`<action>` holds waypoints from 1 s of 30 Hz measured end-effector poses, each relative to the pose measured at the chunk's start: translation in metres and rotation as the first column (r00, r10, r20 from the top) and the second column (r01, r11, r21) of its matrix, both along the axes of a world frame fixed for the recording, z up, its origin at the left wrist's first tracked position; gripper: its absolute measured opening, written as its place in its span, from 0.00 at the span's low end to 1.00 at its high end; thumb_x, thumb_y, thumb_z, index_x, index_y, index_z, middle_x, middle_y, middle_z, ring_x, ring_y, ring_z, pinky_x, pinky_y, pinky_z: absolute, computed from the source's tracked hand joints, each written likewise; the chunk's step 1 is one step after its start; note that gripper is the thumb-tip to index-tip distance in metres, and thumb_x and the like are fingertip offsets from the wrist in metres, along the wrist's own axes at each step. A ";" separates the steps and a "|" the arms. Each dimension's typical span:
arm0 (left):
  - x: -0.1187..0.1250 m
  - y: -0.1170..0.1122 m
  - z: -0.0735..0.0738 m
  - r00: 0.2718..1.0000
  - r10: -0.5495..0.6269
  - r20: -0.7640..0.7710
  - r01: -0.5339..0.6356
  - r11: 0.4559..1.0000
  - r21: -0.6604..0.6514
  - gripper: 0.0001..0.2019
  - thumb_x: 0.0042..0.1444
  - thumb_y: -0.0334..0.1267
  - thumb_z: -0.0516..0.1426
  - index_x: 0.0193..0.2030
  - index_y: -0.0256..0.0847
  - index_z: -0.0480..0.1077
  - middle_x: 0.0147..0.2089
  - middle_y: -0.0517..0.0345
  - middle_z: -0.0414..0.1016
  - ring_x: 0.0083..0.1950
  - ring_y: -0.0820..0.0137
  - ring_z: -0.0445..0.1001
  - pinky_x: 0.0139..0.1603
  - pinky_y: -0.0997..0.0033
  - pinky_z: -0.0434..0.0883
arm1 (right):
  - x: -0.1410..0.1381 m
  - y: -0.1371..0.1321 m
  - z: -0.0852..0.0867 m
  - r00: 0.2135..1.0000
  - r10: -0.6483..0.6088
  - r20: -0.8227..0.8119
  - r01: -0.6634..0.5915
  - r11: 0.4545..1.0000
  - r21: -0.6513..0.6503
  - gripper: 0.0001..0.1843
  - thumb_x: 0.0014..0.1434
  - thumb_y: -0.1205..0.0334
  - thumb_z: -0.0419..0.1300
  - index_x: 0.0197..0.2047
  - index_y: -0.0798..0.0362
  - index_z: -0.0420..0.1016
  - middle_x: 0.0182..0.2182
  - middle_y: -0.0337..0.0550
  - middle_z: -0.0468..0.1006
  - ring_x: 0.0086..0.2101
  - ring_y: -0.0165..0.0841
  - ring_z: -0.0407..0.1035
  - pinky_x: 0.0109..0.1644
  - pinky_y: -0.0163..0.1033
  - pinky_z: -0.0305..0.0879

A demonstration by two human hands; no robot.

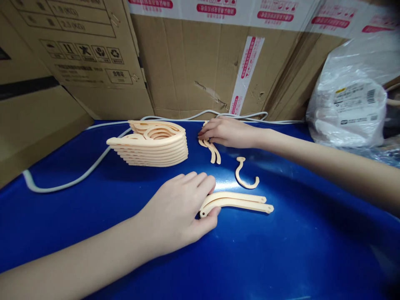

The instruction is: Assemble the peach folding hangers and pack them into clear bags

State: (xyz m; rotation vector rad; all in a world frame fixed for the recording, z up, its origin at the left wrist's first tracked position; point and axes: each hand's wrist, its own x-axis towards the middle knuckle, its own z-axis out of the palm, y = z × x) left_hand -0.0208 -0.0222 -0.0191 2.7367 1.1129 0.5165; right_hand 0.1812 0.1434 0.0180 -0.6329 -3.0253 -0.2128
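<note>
My left hand (183, 212) is closed round the near ends of two long, curved cream plastic hanger arms (237, 201), thumb below and fingers above. They lie side by side, their free ends pointing right. Farther back, my right hand (233, 132) has its fingers curled down onto a small group of cream plastic hooks (215, 154); the fingers partly cover them. One loose hook (240, 175) rests on the blue surface between the hands. To the left stands a neat stack of cream plastic hanger pieces (153, 146), touched by neither hand.
The blue tabletop (281, 258) is glossy. A white cable (84, 181) curves along its left and back. Cardboard boxes (193, 71) with printed tape wall off the back and left. At the right back sits a clear plastic bag (350, 100) with a labelled white package inside.
</note>
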 end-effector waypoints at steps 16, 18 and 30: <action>-0.009 0.009 0.005 0.998 0.046 -0.036 -0.035 0.964 0.262 0.17 0.72 0.43 0.51 0.57 0.34 0.72 0.56 0.46 0.78 0.53 0.55 0.75 0.50 0.55 0.69 | 0.023 -0.070 -0.012 0.964 -0.215 -0.156 0.225 0.973 0.046 0.17 0.72 0.57 0.55 0.50 0.56 0.83 0.44 0.52 0.84 0.46 0.46 0.72 0.58 0.54 0.59; -0.009 0.010 0.003 0.996 0.051 -0.071 -0.027 0.953 0.300 0.19 0.72 0.42 0.49 0.58 0.31 0.73 0.56 0.45 0.79 0.53 0.53 0.76 0.50 0.53 0.69 | 0.024 -0.080 -0.014 0.952 -0.248 -0.177 0.261 0.964 0.051 0.18 0.72 0.57 0.55 0.49 0.57 0.83 0.43 0.52 0.84 0.46 0.46 0.73 0.59 0.53 0.59; -0.007 0.009 0.005 0.998 -0.056 -0.014 0.058 0.970 0.237 0.18 0.73 0.36 0.45 0.49 0.38 0.77 0.49 0.51 0.80 0.47 0.62 0.75 0.48 0.59 0.67 | 0.042 -0.091 -0.019 0.947 -0.230 -0.225 0.216 0.973 -0.087 0.16 0.74 0.57 0.53 0.52 0.51 0.80 0.45 0.48 0.83 0.46 0.42 0.74 0.56 0.49 0.59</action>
